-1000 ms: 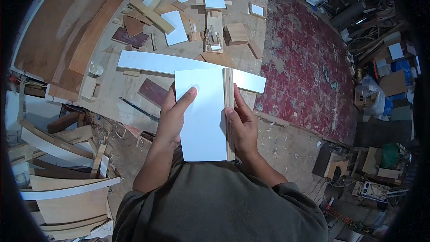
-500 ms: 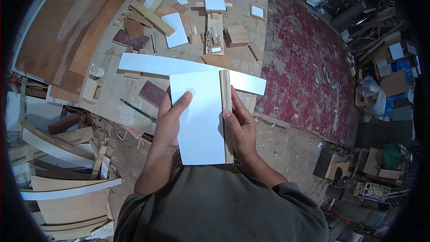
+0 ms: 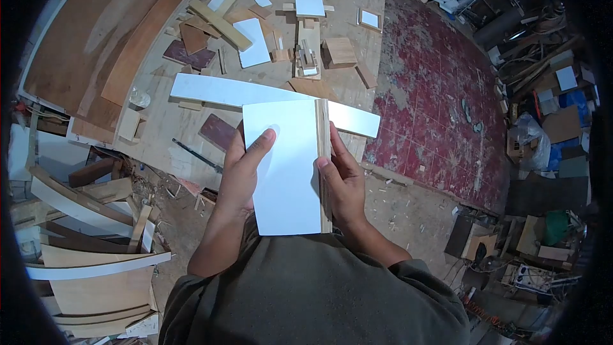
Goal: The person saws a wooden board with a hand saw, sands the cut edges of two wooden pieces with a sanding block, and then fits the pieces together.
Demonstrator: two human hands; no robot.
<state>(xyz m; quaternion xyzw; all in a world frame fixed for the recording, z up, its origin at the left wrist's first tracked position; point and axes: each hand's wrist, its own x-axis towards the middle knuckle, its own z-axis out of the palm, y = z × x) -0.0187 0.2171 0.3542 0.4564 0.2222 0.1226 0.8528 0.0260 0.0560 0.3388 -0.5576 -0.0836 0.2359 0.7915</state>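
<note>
A white-faced board (image 3: 286,172) is held upright in front of my body, with a layered wooden strip (image 3: 324,166) along its right edge. My left hand (image 3: 246,163) grips the board's left side, thumb on the white face and fingers hidden behind. At the right edge, my right hand (image 3: 343,179) holds the strip, its thumb on the front and fingers behind. Beyond the board lies a long white strip (image 3: 217,91) on the worktable, partly covered by the board in this view.
On the worktable (image 3: 166,118) are wood offcuts, a small wooden block (image 3: 339,52), a white panel (image 3: 251,43), a glass jar (image 3: 139,98) and a dark thin tool (image 3: 196,156). Curved boards (image 3: 102,268) are stacked at left; clutter (image 3: 555,121) lines the right.
The table and its pieces have shifted very slightly in view. Both hands keep the same hold on the board and strip.
</note>
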